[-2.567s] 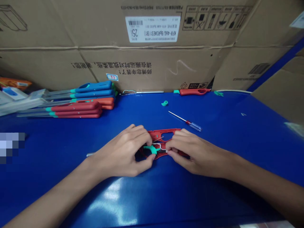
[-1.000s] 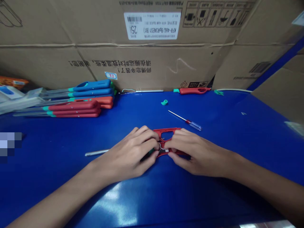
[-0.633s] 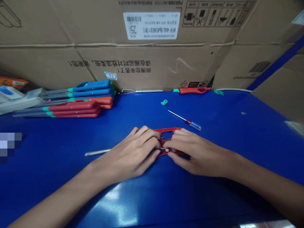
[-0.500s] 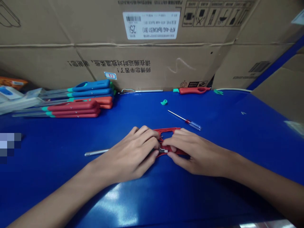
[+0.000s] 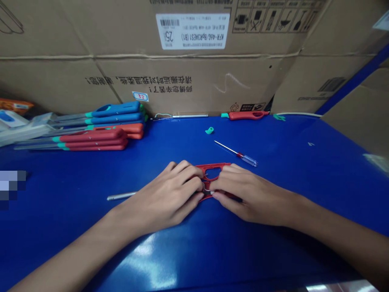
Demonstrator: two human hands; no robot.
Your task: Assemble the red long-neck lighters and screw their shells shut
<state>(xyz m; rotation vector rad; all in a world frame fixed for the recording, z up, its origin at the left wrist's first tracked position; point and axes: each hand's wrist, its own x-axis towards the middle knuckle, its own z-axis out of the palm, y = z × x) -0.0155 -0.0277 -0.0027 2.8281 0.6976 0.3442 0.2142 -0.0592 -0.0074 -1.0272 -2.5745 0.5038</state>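
A red plastic handle shell (image 5: 214,168) lies flat on the blue table (image 5: 194,251) between my two hands. My left hand (image 5: 165,198) covers its left half, fingers curled down and pressing on it. My right hand (image 5: 247,194) grips the right half, its fingertips pinching at a small white wire and metal piece (image 5: 207,190) in the shell's middle. A thin metal tube (image 5: 120,196) sticks out leftward from under my left hand. Most of the shell's inside is hidden by my fingers.
A small screwdriver (image 5: 237,154) and a teal plastic piece (image 5: 209,130) lie just beyond the hands. Several finished red and blue long-nosed tools (image 5: 100,129) are stacked at the left. Another red handle (image 5: 246,115) lies against the cardboard boxes (image 5: 194,61) walling the table's back.
Earlier a teal part showed inside the open shell; my left hand has since closed over it. Over the last second both hands stay on the shell with only small finger shifts.
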